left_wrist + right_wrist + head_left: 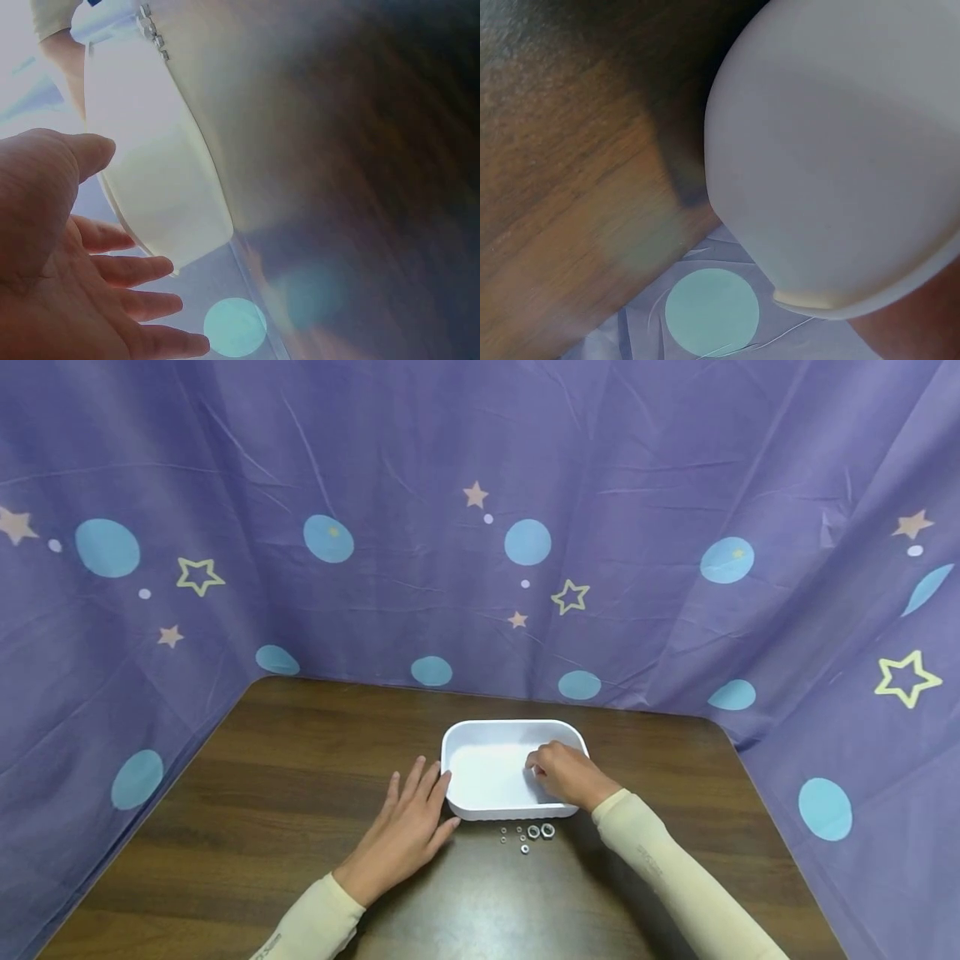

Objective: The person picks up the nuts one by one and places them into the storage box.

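Observation:
A white rectangular tray (480, 814) sits on the table. My left hand (405, 835) lies with straight, spread fingers at the tray's left side, its fingertips at the rim. In the left wrist view the left hand's palm (60, 277) faces the tray wall (165, 165). My right hand (566, 772) reaches over the near right rim into the tray with bent fingers; what is between its fingertips is hidden. Just in front of the tray are two larger hex nuts (548, 831) and several smaller nuts (524, 849). The tray's outer wall (817, 165) fills much of the right wrist view.
The brown wooden table (337, 735) extends to both sides of the tray and in front of it. A purple curtain (420, 568) with blue dots and stars hangs behind and along both sides of the table.

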A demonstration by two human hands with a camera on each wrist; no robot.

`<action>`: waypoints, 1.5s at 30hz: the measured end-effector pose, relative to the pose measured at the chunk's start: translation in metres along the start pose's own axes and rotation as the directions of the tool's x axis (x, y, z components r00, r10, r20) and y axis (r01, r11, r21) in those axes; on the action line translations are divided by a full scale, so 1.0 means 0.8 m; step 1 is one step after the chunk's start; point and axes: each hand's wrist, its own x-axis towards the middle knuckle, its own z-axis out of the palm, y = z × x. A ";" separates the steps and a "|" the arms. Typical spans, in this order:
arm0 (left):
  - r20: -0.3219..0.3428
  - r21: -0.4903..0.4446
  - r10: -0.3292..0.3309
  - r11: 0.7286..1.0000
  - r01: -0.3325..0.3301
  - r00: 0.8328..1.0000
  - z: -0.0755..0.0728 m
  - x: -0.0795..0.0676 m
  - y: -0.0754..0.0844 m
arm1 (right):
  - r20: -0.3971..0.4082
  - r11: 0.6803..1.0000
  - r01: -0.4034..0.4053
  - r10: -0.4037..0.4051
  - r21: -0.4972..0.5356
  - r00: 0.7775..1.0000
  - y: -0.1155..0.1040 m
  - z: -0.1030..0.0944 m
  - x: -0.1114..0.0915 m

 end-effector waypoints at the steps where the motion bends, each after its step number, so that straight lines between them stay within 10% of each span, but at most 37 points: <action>1: -0.001 0.001 -0.001 1.000 0.001 1.000 0.000 0.001 0.000 | -0.001 1.000 -0.003 0.003 0.002 1.000 0.000 -0.001 -0.001; 25: 0.021 -0.031 -0.036 0.999 0.037 0.999 -0.002 0.004 0.004 | -0.270 0.995 -0.077 0.093 0.069 0.958 -0.010 -0.046 -0.063; 45: 0.026 -0.054 -0.036 0.998 0.038 0.999 -0.004 0.002 0.006 | -0.254 0.970 -0.217 0.238 0.108 0.937 -0.006 -0.040 -0.112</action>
